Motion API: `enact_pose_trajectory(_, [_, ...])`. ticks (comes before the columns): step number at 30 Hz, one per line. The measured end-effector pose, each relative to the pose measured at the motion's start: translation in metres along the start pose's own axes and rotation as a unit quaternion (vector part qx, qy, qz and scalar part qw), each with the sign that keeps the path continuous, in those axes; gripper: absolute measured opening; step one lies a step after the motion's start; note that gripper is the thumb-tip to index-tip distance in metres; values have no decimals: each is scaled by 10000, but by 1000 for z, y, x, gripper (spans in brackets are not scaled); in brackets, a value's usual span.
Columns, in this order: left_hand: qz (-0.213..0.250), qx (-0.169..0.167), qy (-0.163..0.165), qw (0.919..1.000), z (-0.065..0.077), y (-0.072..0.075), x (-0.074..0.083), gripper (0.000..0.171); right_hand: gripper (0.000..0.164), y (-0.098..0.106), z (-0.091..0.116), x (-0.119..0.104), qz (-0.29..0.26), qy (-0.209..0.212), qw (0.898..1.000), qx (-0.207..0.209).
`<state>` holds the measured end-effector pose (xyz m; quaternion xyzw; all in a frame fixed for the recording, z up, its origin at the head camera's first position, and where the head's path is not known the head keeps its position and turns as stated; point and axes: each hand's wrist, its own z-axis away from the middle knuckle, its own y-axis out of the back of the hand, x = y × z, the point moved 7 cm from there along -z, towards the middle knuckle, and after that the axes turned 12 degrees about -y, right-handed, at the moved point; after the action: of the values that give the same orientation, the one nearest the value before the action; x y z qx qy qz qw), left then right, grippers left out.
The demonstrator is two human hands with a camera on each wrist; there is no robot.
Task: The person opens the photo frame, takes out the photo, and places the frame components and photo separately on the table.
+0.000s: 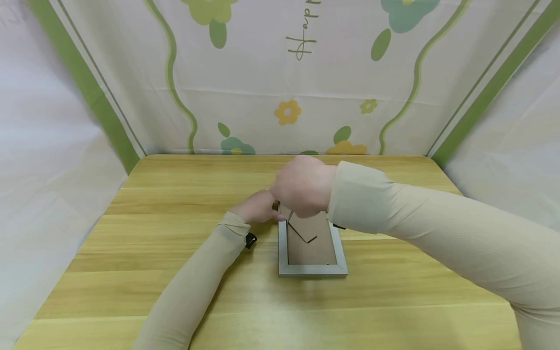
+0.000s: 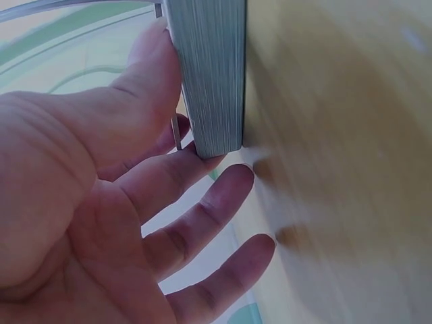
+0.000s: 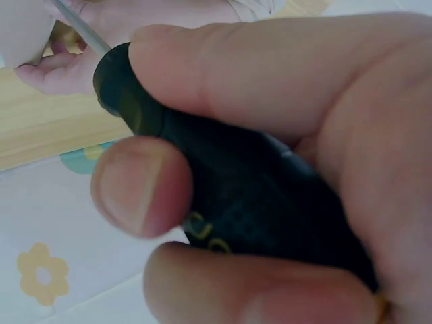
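Note:
A grey-rimmed picture frame (image 1: pixel 312 270) lies on the table with its brown backing (image 1: pixel 311 253) facing up. My left hand (image 1: pixel 258 206) grips its far left corner. In the left wrist view, the thumb presses the upper face and the index finger is at the end of the frame's side (image 2: pixel 212 81), the other fingers spread toward the table. My right hand (image 1: pixel 302 187) is above the far part of the frame, wrapped around the dark handle of a screwdriver (image 3: pixel 263 182). The screwdriver's metal shaft (image 1: pixel 290 216) slants down near the left rim. A thin dark bent line (image 1: pixel 298 233) shows on the backing.
The wooden table (image 1: pixel 175 272) spreads around the frame. A white cloth with printed flowers (image 1: pixel 287 112) hangs behind its far edge, and white sheets hang at both sides. My right forearm (image 1: pixel 415 214) crosses above the table from the right.

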<state>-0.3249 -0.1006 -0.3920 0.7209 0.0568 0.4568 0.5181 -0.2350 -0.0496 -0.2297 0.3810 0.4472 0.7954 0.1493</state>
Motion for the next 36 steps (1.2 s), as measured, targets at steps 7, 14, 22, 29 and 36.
enact_pose_trajectory(7, [-262, -151, 61, 9995, -3, -2, 0, 46, 23, -2, 17, 9, -157, 10, 9996, 213])
enact_pose_trajectory(14, [-165, -151, 185, 9996, -1, -2, 2, 58, 38, 2, 36, 27, -412, -172, 9982, 411])
enact_pose_trajectory(22, [-223, -160, 270, 9993, 1, -2, 5, 57, 30, -14, 50, 29, -606, -25, 9961, 639])
enact_pose_trajectory(29, [-287, -162, 244, 9992, 0, -3, 4, 56, 22, -32, 49, 26, -603, 59, 9961, 640])
enact_pose_trajectory(36, [-229, -150, 268, 9993, 1, -2, 7, 57, 30, -36, 47, 26, -639, 34, 9949, 775])
